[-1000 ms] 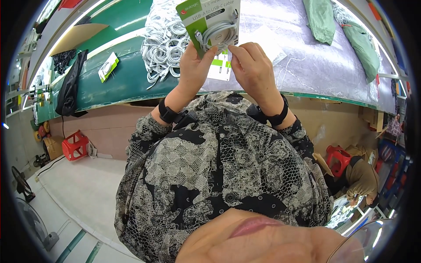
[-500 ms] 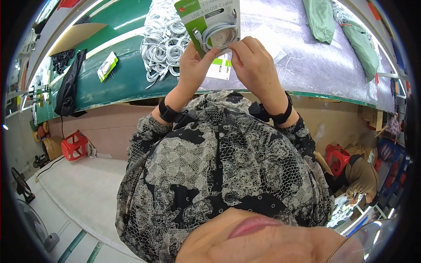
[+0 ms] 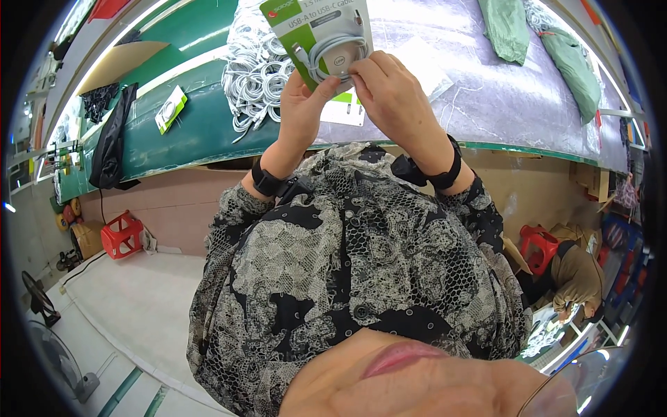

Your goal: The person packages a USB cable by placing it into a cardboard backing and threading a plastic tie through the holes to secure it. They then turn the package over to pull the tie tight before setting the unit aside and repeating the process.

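Note:
A green and white packaging card (image 3: 321,19) is held up over the bench's near edge, with a coiled white USB cable (image 3: 336,47) lying against its front. My left hand (image 3: 303,104) grips the card's lower left side, thumb in front and fingers behind. At the lower right of the coil, my right hand (image 3: 389,90) pinches the cable against the card. Below the held card another green and white card (image 3: 351,112) lies on the bench. A big pile of coiled white cables (image 3: 257,76) sits just left of my hands.
On the green bench top (image 3: 142,147) lie a carded cable (image 3: 171,110) and a black bag (image 3: 114,135) at left. Green bags (image 3: 573,73) rest at far right. Red stools (image 3: 122,235) stand below. Another person (image 3: 577,278) is at lower right.
The card and both my hands have shifted slightly left and up in the view. My hold on the card and cable stays the same.

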Motion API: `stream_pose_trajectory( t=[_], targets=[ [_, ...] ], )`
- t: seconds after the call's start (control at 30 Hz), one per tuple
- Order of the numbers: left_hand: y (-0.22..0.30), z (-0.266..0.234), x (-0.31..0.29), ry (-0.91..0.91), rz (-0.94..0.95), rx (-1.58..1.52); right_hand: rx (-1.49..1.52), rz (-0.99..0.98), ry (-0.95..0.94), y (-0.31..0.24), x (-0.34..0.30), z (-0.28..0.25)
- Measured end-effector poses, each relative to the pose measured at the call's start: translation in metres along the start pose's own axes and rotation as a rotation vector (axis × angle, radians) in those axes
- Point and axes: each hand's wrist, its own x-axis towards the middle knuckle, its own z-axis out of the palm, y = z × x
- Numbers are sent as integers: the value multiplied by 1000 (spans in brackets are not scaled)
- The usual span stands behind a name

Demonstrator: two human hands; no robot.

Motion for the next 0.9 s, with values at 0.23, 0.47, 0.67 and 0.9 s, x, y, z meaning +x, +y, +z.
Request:
stream_pose_trajectory(
  t=[0.23,0.47,0.67,0.9],
  targets=[
    [8,6,-1,44,-120,-274,35,-22,86,-7,-1,-1],
    [-1,5,-3,88,-75,-148,22,-81,26,0,0,0],
    [4,1,-10,92,161,348,23,13,47,-9,-6,-3],
    [27,2,4,-190,811,842,702,279,29,4,-56,3]
  ],
)
